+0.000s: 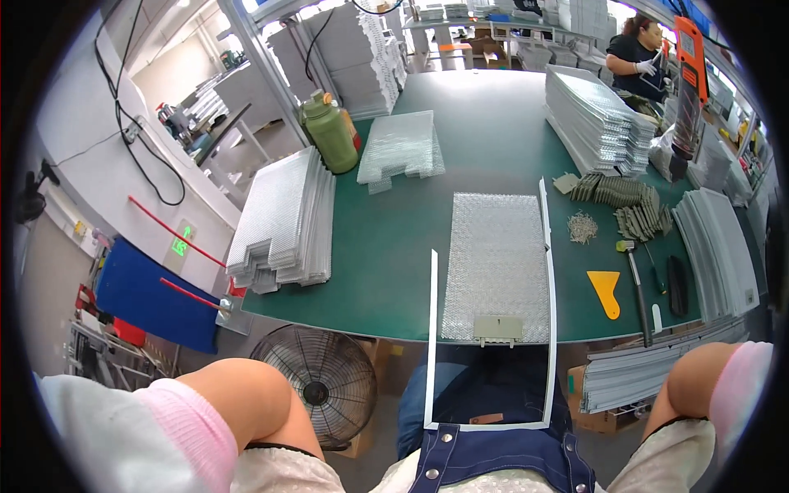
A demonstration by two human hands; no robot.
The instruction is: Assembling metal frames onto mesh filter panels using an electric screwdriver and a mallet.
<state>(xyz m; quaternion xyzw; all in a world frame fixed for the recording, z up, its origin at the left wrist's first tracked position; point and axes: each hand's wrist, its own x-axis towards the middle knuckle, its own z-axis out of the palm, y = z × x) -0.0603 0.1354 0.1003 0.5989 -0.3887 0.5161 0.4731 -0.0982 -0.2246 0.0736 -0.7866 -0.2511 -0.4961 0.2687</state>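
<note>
Mesh filter panel (496,267) flat on green table (386,255), near edge, inside white frame strip (432,345) | both hands out of view, grip cannot be told | yellow scraper (606,292), hammer (635,287) right of panel.

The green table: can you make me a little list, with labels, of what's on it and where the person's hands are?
Table: dark green work table
Middle: silvery mesh filter panel lying flat, inside a white U-shaped frame strip that overhangs the near edge
Left: stack of silvery mesh sheets
Far left: olive-green jug
Right: yellow plastic scraper, hammer, pile of small metal clips
Below the table: round black fan
Hands: out of view; only bent arms show at the lower edge
Far end: another person, seated
</note>
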